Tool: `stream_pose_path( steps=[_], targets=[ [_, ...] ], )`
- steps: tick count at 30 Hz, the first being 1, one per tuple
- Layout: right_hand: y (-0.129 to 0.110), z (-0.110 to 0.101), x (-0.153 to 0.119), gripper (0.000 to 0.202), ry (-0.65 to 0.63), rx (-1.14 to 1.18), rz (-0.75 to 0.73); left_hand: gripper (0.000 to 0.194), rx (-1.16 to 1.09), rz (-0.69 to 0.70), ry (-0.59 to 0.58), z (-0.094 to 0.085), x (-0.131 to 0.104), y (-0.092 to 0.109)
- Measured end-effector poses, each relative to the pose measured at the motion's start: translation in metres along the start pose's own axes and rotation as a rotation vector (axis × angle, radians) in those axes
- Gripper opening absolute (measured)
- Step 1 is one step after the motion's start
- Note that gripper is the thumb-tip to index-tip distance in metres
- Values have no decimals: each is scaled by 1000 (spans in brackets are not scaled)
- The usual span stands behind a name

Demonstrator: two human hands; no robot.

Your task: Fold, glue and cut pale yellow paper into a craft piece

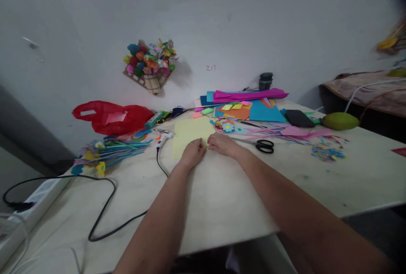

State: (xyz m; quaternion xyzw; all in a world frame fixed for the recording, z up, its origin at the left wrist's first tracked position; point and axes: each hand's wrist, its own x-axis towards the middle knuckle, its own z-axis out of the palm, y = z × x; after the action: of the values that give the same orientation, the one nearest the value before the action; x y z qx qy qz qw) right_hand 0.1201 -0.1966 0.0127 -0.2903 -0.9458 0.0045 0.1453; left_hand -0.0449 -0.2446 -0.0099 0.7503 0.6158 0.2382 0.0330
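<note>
A pale yellow sheet [190, 130] lies on the white table [222, 206]. At its near right part my left hand [194, 153] and my right hand [220, 144] come close together, both with fingers closed. Something small and yellowish shows between the fingertips of the two hands, too small to make out. Left of the sheet rests a white glue gun [163, 138] with a black cord. Black-handled scissors [264, 145] lie to the right of my right hand, and paper flowers [227, 127] sit just beyond it.
A red plastic bag [117, 117] and flower stems [117, 151] lie at left, near a power strip [38, 202]. Coloured sheets [266, 111], a dark flat object [300, 118], a green rounded object [340, 121] and paper scraps [328, 151] are at right.
</note>
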Motion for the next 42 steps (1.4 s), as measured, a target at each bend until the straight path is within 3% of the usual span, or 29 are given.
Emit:
stream_pose_path(
  steps=[7, 13, 22, 27, 31, 42],
  targets=[
    [-3, -2, -2, 12, -40, 46, 81, 34, -37, 91, 30, 0, 0, 0],
    [-1, 1, -2, 10, -5, 60, 66, 20, 20, 58, 10, 0, 0, 4],
    [6, 2, -4, 6, -18, 92, 58, 16, 42, 20, -23, -1, 0, 5],
    [9, 8, 1, 9, -15, 74, 79, 26, 7, 94, 10, 3, 1, 2],
    [13, 12, 2, 9, -13, 102, 82, 34, 40, 69, 2, 5, 2, 3],
    [25, 10, -1, 7, 1, 58, 36, 15, 78, 27, -5, 2, 2, 8]
  ],
)
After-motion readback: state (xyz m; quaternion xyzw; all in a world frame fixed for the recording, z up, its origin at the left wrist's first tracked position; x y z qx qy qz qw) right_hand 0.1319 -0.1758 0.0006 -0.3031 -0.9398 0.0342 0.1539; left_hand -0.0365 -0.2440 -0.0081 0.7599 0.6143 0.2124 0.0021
